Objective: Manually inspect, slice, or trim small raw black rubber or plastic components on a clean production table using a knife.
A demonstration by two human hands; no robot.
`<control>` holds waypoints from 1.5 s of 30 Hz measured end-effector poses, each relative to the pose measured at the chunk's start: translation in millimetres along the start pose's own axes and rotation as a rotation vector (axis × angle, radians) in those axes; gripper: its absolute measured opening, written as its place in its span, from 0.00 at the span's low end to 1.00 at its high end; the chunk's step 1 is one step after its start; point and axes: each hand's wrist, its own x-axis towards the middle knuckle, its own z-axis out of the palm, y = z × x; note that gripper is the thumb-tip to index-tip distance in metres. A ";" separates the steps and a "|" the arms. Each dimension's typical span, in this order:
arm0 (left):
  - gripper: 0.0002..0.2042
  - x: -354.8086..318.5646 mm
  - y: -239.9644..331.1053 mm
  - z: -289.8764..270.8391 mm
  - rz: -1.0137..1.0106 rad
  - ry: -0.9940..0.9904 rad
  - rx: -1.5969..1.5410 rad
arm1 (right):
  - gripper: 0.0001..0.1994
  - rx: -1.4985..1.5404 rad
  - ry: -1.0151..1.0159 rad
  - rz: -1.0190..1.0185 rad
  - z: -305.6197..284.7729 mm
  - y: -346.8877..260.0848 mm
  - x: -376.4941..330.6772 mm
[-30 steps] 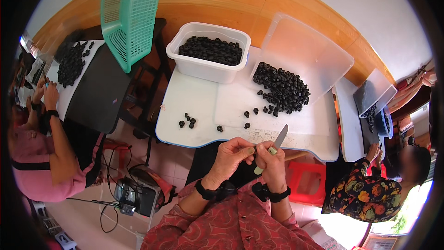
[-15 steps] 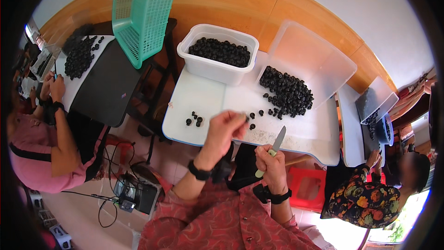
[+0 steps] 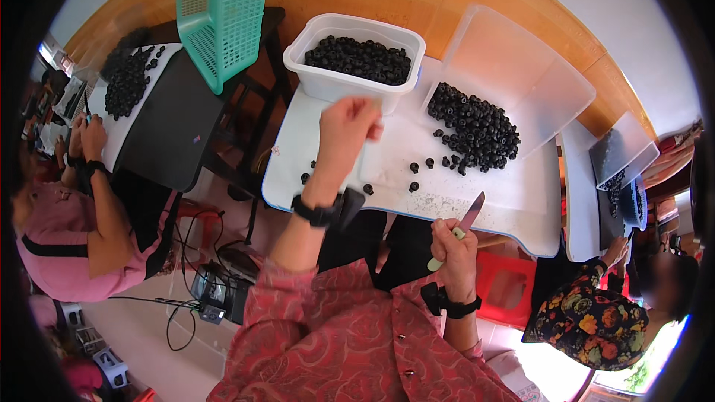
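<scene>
My left hand (image 3: 350,130) is raised in front of the white tub (image 3: 350,88), its fingers curled together and blurred; what they hold, if anything, I cannot make out. Inside the tub lies a heap of small black ring-like parts (image 3: 361,59). My right hand (image 3: 456,253) grips a small knife (image 3: 471,212) by its pale green handle, blade pointing up over the table's near edge. Further right on the white table (image 3: 499,208) is a bigger pile of the same black parts (image 3: 477,130). Several loose ones lie between, including a single black part (image 3: 368,189) below my left hand.
A clear plastic bin (image 3: 521,74) lies tipped behind the pile. At the left stand a green basket (image 3: 231,30) and a dark table (image 3: 164,126). Co-workers sit on both sides, one in a pink shirt (image 3: 59,246), one in a floral top (image 3: 588,320). A red stool (image 3: 506,283) is at lower right.
My left hand has moved away from my body, from the loose parts to the tub's front. My right hand, still around the knife, has shifted slightly right. The whole view has shifted a little.
</scene>
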 end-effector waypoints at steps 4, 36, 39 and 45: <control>0.12 -54.0 -43.7 -19.8 0.097 0.092 0.657 | 0.07 -0.008 0.000 0.035 2.2 2.5 4.9; 0.13 -123.7 -41.1 -10.8 -0.129 -0.288 -0.542 | 0.07 -0.186 -0.072 -0.081 51.4 -23.0 -14.6; 0.13 -125.9 -42.3 -10.4 -0.136 -0.302 -0.543 | 0.07 -0.190 -0.032 -0.118 58.5 -29.8 -18.8; 0.12 -128.4 -43.0 -8.2 -0.171 -0.301 -0.484 | 0.06 -0.190 -0.065 -0.124 58.8 -34.0 -21.4</control>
